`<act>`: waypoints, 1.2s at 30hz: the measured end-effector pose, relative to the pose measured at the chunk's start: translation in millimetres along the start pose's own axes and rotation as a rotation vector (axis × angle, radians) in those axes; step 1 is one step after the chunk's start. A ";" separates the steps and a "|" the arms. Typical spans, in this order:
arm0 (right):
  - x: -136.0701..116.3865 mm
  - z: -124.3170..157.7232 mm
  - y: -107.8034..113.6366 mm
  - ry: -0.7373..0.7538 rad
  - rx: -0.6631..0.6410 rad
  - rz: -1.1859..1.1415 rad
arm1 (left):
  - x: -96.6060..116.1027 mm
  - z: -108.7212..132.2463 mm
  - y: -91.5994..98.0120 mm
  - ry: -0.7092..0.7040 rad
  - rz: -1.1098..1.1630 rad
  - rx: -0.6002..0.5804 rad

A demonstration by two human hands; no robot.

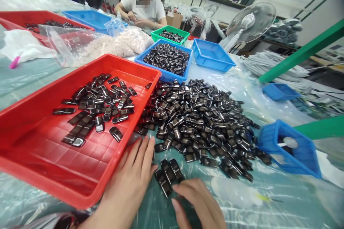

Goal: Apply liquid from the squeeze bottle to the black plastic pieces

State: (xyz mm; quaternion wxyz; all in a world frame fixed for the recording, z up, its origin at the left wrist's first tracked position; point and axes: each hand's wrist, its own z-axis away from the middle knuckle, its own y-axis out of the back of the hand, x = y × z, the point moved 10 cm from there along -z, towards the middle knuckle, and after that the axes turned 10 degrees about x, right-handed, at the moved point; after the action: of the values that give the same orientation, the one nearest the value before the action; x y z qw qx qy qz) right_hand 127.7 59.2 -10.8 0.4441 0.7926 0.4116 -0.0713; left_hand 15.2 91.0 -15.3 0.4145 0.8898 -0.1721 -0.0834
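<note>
Several small dark, glossy plastic pieces (168,172) lie side by side on the plastic-covered table between my hands. My left hand (134,168) rests against the near right side of the red tray (53,164), fingers stretched out and pointing away from me. Beside the lower end of the small row is my right hand (200,200), its fingers bent and apart, the fingertips close to the nearest piece. Whether they touch it I cannot tell. A large heap of the same dark pieces (204,114) spreads out beyond both hands. More pieces (99,100) lie loose inside the red tray.
Behind the heap stand a full blue tray (161,73), a green tray (156,39) and another blue tray (212,57). A blue bin (292,157) and a small bottle with a needle tip (239,191) are at right. Across the table sits a person (147,10).
</note>
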 end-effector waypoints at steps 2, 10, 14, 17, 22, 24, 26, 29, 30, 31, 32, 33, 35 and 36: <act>-0.2 0.3 -0.2 0.000 -0.017 -0.014 | -3.3 1.5 -5.6 0.017 0.089 -0.014; 2.1 0.5 -0.5 0.024 -0.081 -0.048 | -12.6 -4.0 15.8 0.173 0.433 0.001; 1.4 1.0 0.3 0.022 -0.066 -0.049 | -15.7 -3.9 10.9 0.370 0.752 -0.078; 1.8 0.3 0.4 0.012 -0.059 -0.040 | -16.2 -4.0 7.2 0.405 0.813 -0.100; 4.9 -0.7 -0.7 -0.002 -0.070 -0.031 | -19.4 -4.5 9.2 0.431 0.830 -0.083; 6.0 -0.4 -0.8 -0.009 -0.073 -0.033 | -18.9 -5.9 11.9 0.432 0.840 -0.080; 7.5 0.0 -0.5 -0.025 -0.071 -0.036 | -17.2 -8.0 14.7 0.421 0.848 -0.085; 9.3 -0.6 1.0 -0.046 -0.049 -0.036 | -15.3 -10.9 19.0 0.399 0.865 -0.085; 9.9 -1.0 1.4 -0.052 -0.041 -0.035 | -15.5 -11.4 20.2 0.398 0.870 -0.080; 10.3 -1.5 1.6 -0.056 -0.036 -0.034 | -16.0 -11.6 21.3 0.399 0.873 -0.074; 10.6 -2.0 1.7 -0.059 -0.030 -0.033 | -16.2 -11.6 22.2 0.398 0.874 -0.070; 10.9 -2.5 1.8 -0.062 -0.027 -0.032 | -16.3 -11.5 23.2 0.396 0.872 -0.065; 11.2 -3.3 1.7 -0.066 -0.025 -0.033 | -15.0 -10.5 23.8 0.389 0.867 -0.076; 11.3 -3.6 1.6 -0.067 -0.027 -0.034 | -14.6 -9.4 23.2 0.395 0.865 -0.089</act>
State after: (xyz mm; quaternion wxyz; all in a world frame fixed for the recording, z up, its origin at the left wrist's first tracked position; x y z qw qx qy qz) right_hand 135.2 68.1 -13.0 0.4671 0.7765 0.4109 -0.0998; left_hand -1.2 89.3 8.6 0.4734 0.7168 -0.4409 0.2602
